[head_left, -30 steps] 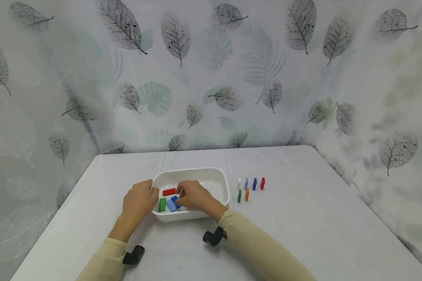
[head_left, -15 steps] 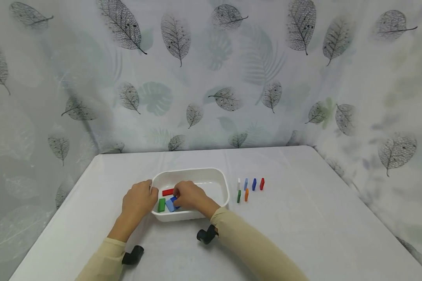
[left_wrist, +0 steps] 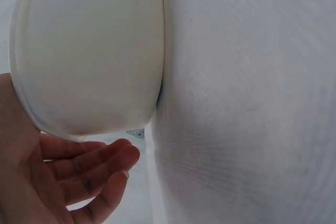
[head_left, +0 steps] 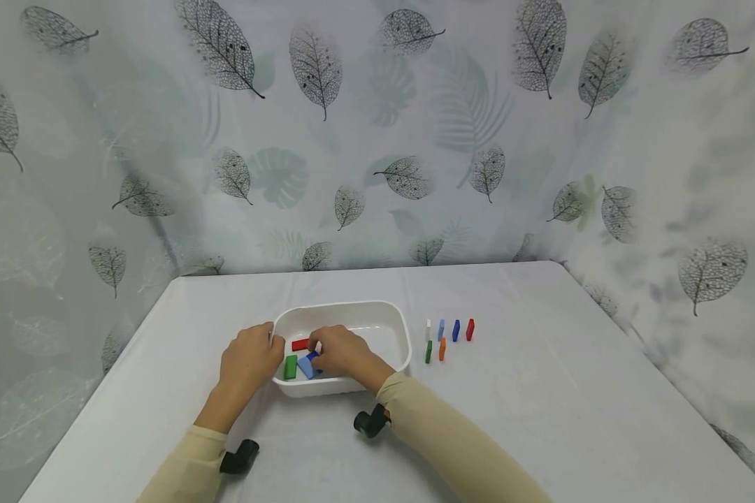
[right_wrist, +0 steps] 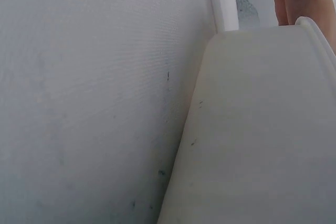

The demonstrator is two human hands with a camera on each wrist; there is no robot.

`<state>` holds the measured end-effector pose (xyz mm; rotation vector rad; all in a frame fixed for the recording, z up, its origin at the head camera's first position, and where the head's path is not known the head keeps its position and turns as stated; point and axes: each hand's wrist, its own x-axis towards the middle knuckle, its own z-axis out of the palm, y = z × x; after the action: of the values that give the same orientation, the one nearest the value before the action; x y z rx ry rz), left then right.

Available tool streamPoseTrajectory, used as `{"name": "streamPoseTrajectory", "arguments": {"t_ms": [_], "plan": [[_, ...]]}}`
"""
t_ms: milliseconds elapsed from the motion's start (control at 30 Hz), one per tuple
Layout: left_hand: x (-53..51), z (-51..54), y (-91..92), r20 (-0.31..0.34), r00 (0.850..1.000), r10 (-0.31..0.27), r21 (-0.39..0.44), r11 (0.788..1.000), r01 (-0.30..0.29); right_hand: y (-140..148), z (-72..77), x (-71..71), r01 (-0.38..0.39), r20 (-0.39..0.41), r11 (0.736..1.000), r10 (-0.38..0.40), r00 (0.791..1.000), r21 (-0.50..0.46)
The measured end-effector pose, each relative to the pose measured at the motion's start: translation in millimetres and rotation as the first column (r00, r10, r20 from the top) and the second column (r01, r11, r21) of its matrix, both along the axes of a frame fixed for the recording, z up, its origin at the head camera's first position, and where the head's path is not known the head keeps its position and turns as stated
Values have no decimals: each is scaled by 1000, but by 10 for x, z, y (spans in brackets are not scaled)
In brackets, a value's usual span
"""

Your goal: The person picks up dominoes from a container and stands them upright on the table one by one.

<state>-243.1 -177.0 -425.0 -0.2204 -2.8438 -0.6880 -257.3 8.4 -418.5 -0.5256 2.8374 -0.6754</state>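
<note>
A white plastic tub (head_left: pixel 384 381) stands on the table. My left hand (head_left: pixel 250 355) holds its left rim; in the left wrist view, curled fingers (left_wrist: pixel 97 174) show beyond the tub's outer wall. Reaching into the tub, my right hand (head_left: pixel 342 351) has its bent fingers and thumb at a dark blue block (head_left: pixel 312 355). Its fingertips are partly hidden, so a pinch cannot be confirmed. Touching or under the dark blue block lies a light blue block (head_left: pixel 305 367). Nearby in the tub are a green block (head_left: pixel 291 367) and a red block (head_left: pixel 299 344).
Right of the tub, several thin blocks stand upright on the white table (head_left: pixel 541 391) in two rows. The back row ends with a red block (head_left: pixel 470 330); an orange block (head_left: pixel 442 348) is in the front row. A leaf-patterned curtain (head_left: pixel 377 140) surrounds the table.
My right hand has shifted slightly left over the dark blue block, covering more of the red block in the tub. The left hand and the standing blocks stay put.
</note>
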Motion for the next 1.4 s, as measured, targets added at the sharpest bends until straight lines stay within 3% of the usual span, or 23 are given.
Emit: {"name": "streamPoseTrajectory", "arguments": {"t_ms": [333,600,867,1167,1400], "plan": [[-21,3,4,3,1000,8,-3,1000,-8,5,-9,-12,-5,-45,999,7,999,50],[-25,10,10,8,1000,10,-10,1000,-10,-3,-17,-6,46,-97,990,-33,995,132],[-21,18,17,6,1000,5,-10,1000,-5,-13,-13,2,70,-83,989,-60,995,130],[-15,12,15,11,1000,13,-14,1000,-13,9,-28,7,107,-53,994,-107,993,-9],[-2,14,13,21,1000,18,-5,1000,-18,27,-20,28,132,-24,982,-136,990,-136]]}}
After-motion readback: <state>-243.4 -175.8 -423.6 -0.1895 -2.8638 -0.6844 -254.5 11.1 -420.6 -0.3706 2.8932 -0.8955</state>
